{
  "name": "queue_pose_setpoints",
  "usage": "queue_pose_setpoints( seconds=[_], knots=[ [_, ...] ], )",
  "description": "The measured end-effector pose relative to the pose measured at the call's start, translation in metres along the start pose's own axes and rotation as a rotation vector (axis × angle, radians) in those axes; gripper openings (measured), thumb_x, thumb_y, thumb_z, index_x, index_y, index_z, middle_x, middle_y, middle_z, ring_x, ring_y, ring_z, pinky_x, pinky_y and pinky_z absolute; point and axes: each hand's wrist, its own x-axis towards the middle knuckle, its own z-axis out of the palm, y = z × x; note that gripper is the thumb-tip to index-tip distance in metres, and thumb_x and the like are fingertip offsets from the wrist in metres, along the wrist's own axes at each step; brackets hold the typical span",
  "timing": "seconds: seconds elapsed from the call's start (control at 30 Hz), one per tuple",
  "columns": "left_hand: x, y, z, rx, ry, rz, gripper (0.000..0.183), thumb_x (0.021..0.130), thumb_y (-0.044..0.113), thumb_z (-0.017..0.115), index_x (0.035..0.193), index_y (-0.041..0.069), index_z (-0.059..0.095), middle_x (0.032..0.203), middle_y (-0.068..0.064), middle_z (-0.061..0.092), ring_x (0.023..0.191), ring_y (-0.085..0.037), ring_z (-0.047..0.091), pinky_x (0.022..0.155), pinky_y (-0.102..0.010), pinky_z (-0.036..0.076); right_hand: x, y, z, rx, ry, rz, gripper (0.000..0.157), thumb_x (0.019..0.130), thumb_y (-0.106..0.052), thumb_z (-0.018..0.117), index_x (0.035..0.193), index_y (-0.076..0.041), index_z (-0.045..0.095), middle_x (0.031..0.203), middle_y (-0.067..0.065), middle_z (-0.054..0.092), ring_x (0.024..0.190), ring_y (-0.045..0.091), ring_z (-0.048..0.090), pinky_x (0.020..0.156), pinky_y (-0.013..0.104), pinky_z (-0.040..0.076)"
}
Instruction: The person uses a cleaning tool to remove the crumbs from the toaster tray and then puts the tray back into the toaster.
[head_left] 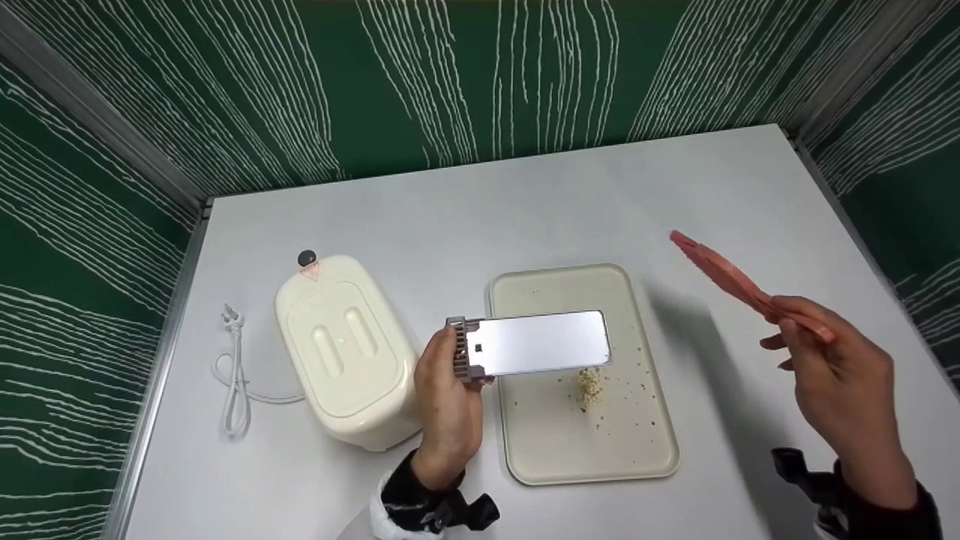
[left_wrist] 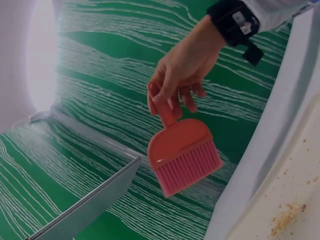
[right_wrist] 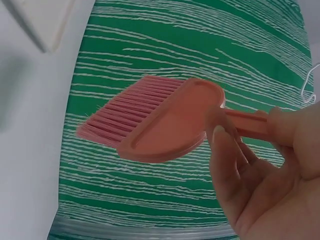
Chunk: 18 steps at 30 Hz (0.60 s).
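Note:
My left hand (head_left: 448, 420) grips the grey slotted end of a flat, shiny metal crumb tray (head_left: 544, 343). The crumb tray is held out level over a cream serving tray (head_left: 585, 461), where a small heap of crumbs (head_left: 589, 384) and scattered bits lie. Off to the right, my right hand (head_left: 847, 382) pinches the handle of a red hand brush (head_left: 720, 274) between thumb and fingers, up in the air. In the right wrist view the pink bristles (right_wrist: 132, 110) point away from the hand. A metal edge of the crumb tray (left_wrist: 90, 205) shows in the left wrist view.
A cream toaster (head_left: 349, 349) with a dark knob (head_left: 307, 258) stands left of the serving tray. Its white cord (head_left: 238, 405) lies bundled beside it, plug loose on the white table (head_left: 420, 217). Green walls with white streaks (head_left: 517, 75) enclose the table's back and sides.

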Motion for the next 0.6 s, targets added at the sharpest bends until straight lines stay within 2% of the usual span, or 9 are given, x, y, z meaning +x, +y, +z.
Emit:
queue_pose_setpoints(
  seconds=[0.13,0.33,0.6],
  knots=[
    [0.0,0.002,0.001,0.004,-0.01,-0.006,0.032,0.112,0.02,0.04,0.103,0.001,0.063,0.084,-0.009,0.064,0.066,-0.014,0.053,0.057,-0.024,0.043,0.001,0.008,-0.001,-0.057,0.013,0.071,0.035,0.098,0.012,0.064,0.128,-0.002,0.073,0.105,-0.018,0.071,0.08,-0.005,0.068,0.066,0.007,0.049],
    [0.0,0.001,0.001,0.019,-0.019,-0.017,0.031,0.112,0.02,0.04,0.106,-0.001,0.062,0.087,-0.011,0.064,0.068,-0.015,0.055,0.059,-0.025,0.043,-0.002,0.028,-0.005,-0.119,0.008,0.084,0.038,0.096,0.006,0.071,0.129,-0.01,0.075,0.102,-0.021,0.068,0.081,-0.008,0.067,0.066,0.006,0.05],
    [0.0,-0.002,0.0,0.011,-0.023,-0.031,0.032,0.112,0.021,0.04,0.108,-0.002,0.061,0.088,-0.011,0.064,0.069,-0.015,0.054,0.059,-0.025,0.044,-0.003,0.06,-0.011,-0.18,-0.01,0.121,0.038,0.095,0.005,0.073,0.13,-0.009,0.074,0.102,-0.037,0.062,0.081,-0.018,0.063,0.064,0.003,0.047]
  ],
)
